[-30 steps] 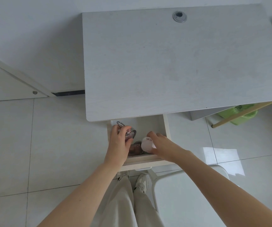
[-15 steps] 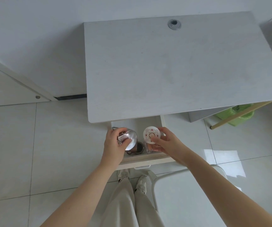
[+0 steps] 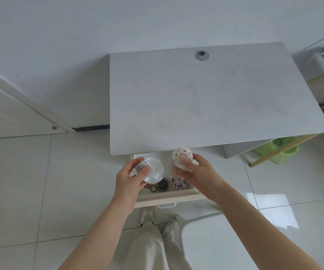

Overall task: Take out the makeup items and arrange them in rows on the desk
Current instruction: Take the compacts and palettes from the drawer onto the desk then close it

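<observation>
Round compact (image 3: 155, 170) in left grip (image 3: 130, 177), patterned jar (image 3: 182, 157) in right grip (image 3: 195, 172).

Both my arms are bare all the way up, no sleeves, and nothing on my left hand (image 3: 131, 178) or right hand (image 3: 200, 173) that I can make out, no rings, watch or bracelets. Down below I've got loose, light beige trousers (image 3: 149, 248) on, kinda wide in the leg. My sneakers (image 3: 170, 229) are off-white with greyish panels and dark soles.
</observation>
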